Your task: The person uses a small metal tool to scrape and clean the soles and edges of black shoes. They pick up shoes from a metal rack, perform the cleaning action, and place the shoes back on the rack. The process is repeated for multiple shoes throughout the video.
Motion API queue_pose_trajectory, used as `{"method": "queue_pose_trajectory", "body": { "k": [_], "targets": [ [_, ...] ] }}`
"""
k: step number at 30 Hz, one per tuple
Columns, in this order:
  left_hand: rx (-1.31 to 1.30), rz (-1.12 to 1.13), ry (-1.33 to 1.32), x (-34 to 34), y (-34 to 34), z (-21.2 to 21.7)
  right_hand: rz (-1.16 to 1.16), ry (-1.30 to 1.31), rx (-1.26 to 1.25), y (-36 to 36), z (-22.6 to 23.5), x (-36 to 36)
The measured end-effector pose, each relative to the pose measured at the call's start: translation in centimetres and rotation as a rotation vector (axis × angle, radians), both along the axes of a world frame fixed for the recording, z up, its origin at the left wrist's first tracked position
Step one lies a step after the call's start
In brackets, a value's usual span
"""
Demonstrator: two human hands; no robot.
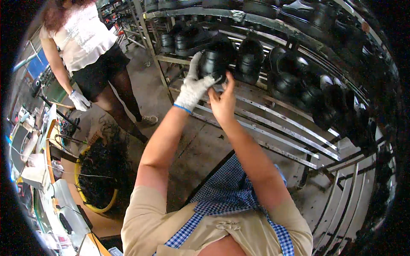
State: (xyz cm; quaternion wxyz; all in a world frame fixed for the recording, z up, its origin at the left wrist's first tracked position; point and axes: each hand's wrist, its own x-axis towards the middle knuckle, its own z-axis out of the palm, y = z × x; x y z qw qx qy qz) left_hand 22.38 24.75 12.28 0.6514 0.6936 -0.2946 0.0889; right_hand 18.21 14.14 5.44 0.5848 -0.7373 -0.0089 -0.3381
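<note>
My left hand [194, 87], in a white knit glove, grips a black shoe [214, 59] from the left side, up against a metal rack [256, 128]. My bare right hand [223, 100] is just below and to the right of the shoe, its fingertips touching the shoe's lower edge. The shoe sits level with a rack shelf where other black shoes [250, 59] stand in a row. Both my forearms reach up from a tan shirt and a blue checked apron.
The rack holds several black shoes [324, 102] on upper shelves; the lower bars are bare. Another person [89, 51] in a white top, black skirt and white glove stands at left. A yellow-rimmed basket [100, 209] of dark scraps and a cluttered workbench [34, 162] lie at lower left.
</note>
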Motion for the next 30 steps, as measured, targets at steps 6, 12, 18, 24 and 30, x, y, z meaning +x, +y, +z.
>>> {"method": "queue_pose_trajectory", "body": {
  "k": [6, 12, 18, 24, 30],
  "targets": [
    [0.175, -0.013, -0.19, 7.0, 3.1, -1.9, 0.274, -0.009, 0.185, -1.0, -1.7, -2.1],
    [0.342, 0.564, -0.735, 11.5, 4.1, 4.1, 0.324, 0.311, -0.12, -3.7, -13.7, -9.0],
    [1.195, 0.837, -0.646, 15.2, 4.1, 6.0, 0.538, 0.319, 0.082, -2.3, -10.7, -12.5],
    [0.851, 0.592, -0.968, 3.5, 5.8, 6.6, 0.461, 0.23, -0.115, -3.9, -12.0, -12.3],
    [-0.216, 0.359, 0.234, -9.8, 11.4, -0.9, 0.551, 0.094, -0.111, 0.8, -4.6, -13.6]
  ]
}}
